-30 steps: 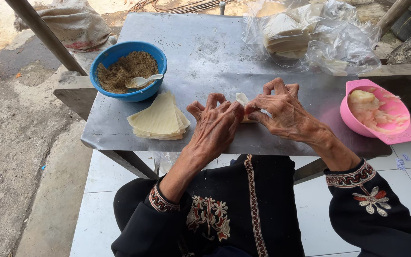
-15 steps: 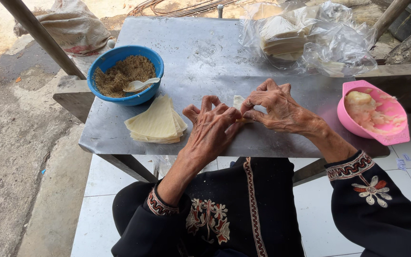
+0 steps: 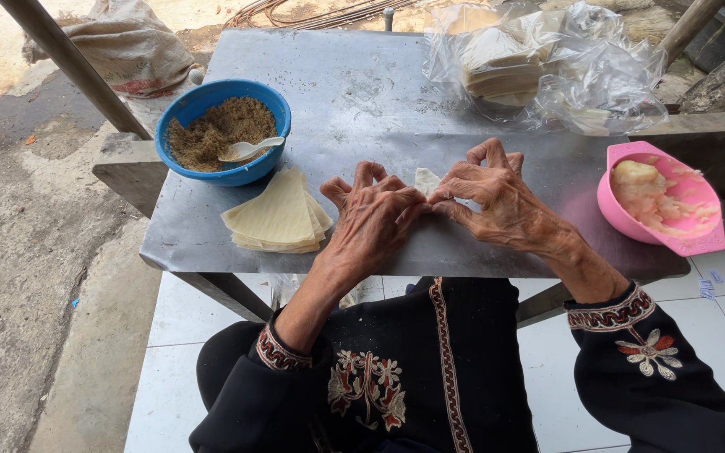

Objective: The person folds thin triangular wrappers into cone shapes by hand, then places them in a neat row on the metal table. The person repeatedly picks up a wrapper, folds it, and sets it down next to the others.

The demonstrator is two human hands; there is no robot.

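My left hand point(image 3: 375, 220) and my right hand point(image 3: 497, 195) meet over the grey metal table point(image 3: 354, 92), fingertips pinched together on a small pale dough wrapper point(image 3: 426, 179). Most of the wrapper is hidden under my fingers; only a white corner shows behind them. A stack of pale square wrappers point(image 3: 279, 215) lies just left of my left hand. Behind the stack stands a blue bowl point(image 3: 185, 113) of brown crumbly filling with a white spoon point(image 3: 245, 149) in it.
A pink bowl point(image 3: 698, 243) of pale paste sits at the table's right edge. Clear plastic bags point(image 3: 547, 67) with more wrappers lie at the back right. A slanted pole point(image 3: 69, 63) and a sack point(image 3: 132, 46) are on the ground at the left.
Both hands have stayed together on the wrapper, with the fingers shifting as they pinch it. The view has drifted slightly.
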